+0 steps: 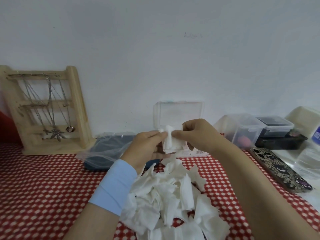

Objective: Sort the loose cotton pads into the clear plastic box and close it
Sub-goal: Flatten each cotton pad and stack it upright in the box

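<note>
One pad heap (173, 196), two hands (147, 148) (199, 134)

Tablecloth (43, 187), lower left: red, small white dot pattern. Cotton pads (173, 196), lower centre: white. Wristband (114, 186), beside them: pale blue. Rack (76, 101), left: pale wood. Phone case (280, 168), right edge: black, ornate cream pattern. Pouch (107, 149), centre: dark blue.

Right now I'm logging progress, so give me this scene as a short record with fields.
left hand: pinches the stack
right hand: pinches the same stack
stack: few pads, held above the pile
pile: loose on the cloth, nearest the person
box: behind the hands, lid raised
other: stand at left, phone at right
</note>
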Tool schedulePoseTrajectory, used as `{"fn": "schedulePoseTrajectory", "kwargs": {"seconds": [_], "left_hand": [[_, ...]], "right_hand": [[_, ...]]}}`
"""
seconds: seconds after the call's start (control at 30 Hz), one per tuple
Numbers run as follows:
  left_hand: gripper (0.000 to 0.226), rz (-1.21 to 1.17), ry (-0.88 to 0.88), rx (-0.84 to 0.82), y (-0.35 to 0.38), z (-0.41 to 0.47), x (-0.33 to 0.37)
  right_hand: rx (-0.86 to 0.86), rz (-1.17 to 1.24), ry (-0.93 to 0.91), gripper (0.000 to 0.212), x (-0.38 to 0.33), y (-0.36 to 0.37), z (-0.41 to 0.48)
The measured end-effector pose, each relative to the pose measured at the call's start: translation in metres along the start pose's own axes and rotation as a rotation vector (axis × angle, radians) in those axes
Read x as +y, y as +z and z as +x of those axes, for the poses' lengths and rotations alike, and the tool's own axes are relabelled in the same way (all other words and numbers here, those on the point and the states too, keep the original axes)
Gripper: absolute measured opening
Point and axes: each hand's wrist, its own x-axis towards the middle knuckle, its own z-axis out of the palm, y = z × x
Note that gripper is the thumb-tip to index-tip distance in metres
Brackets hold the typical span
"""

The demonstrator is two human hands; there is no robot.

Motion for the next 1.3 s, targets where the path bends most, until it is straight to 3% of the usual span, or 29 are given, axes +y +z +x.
{"fn": "schedulePoseTrajectory", "kwargs": {"seconds": [0.13,0.3,0.57,0.77,0.97,1.07,1.17,1.23,1.3], "left_hand": [[0.025,-0.085,-0.042,0.019,-0.005,0.000,0.001],[0.019,0.000,-0.025,0.045,-0.005,-0.001,0.001],[0.030,-0.016,-0.029,-0.013,-0.005,-0.001,0.004],[0.032,0.015,-0.032,-0.030,-0.007,-0.002,0.005],[0.055,0.017,-0.032,-0.045,-0.004,-0.004,0.011],[0.028,0.123,0.036,-0.055,-0.006,-0.007,0.012],[0.025,0.149,0.031,-0.124,-0.016,-0.007,0.012],[0.023,0.141,0.028,-0.095,-0.024,-0.006,0.012],[0.022,0.123,0.030,-0.007,-0.032,-0.002,0.012]], "right_hand": [[0.073,0.064,-0.019,0.023,-0.003,-0.007,-0.002],[-0.073,0.034,-0.076,0.024,-0.009,-0.006,-0.007],[0.048,-0.002,-0.039,0.024,-0.007,0.003,-0.003],[0.002,0.071,-0.036,0.020,-0.011,0.003,-0.007],[-0.005,0.137,-0.006,0.024,-0.008,0.004,-0.004],[-0.053,0.284,0.027,0.019,-0.006,0.006,-0.003],[-0.150,0.551,0.103,0.028,-0.001,0.010,0.001],[-0.069,0.477,0.072,0.024,0.003,0.015,0.005],[0.027,0.134,-0.119,0.011,0.008,0.018,0.006]]}}
